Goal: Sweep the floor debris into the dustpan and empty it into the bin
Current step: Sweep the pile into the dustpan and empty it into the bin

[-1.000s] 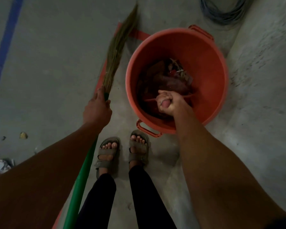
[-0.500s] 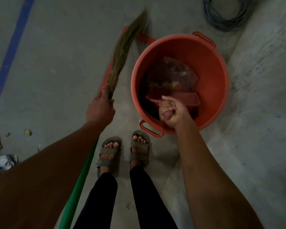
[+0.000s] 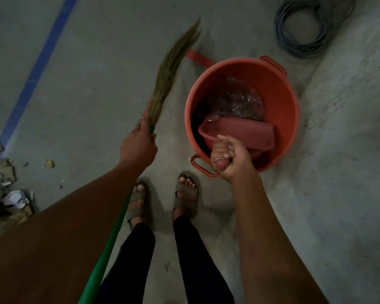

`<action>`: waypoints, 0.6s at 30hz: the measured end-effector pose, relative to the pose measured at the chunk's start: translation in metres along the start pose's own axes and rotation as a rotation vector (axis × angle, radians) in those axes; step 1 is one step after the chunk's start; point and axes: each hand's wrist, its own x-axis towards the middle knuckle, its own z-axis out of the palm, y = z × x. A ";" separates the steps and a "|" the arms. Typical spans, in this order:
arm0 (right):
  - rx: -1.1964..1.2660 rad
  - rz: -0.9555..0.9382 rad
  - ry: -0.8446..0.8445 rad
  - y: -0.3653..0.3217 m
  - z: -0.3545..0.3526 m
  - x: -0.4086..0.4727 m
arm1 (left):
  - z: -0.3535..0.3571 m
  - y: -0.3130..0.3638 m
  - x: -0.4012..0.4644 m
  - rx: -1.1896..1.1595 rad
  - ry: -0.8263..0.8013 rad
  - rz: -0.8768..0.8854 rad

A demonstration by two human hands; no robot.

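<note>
An orange bin [image 3: 291, 119] stands on the concrete floor in front of my feet. My right hand [image 3: 229, 157] grips the handle of a red dustpan [image 3: 239, 133], which hangs inside the bin's mouth. Crumpled clear plastic [image 3: 241, 102] lies in the bin beyond the pan. My left hand [image 3: 138, 145] grips a grass broom [image 3: 173, 66] where the green handle meets the bristles. The bristles point away over the floor, left of the bin. A heap of paper and cardboard debris [image 3: 2, 194] lies at the far left edge.
A coil of grey cable [image 3: 305, 29] lies on the floor beyond the bin. A blue floor line [image 3: 37, 69] runs diagonally at the left. A red tape strip [image 3: 198, 58] passes behind the bin. My sandalled feet [image 3: 162, 198] stand just before the bin.
The dustpan has risen from deep in the bin up toward its rim, and clear plastic now covers the rubbish seen inside before. The broom stays in my left hand.
</note>
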 end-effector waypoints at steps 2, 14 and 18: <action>-0.015 -0.042 -0.023 0.011 0.003 -0.020 | -0.008 -0.005 -0.008 -0.002 -0.001 -0.011; -0.065 -0.308 -0.054 0.104 0.051 -0.044 | -0.026 -0.067 -0.046 -0.091 -0.026 -0.065; -0.145 -0.315 -0.159 0.161 0.065 -0.041 | -0.032 -0.115 -0.080 -0.132 -0.009 -0.067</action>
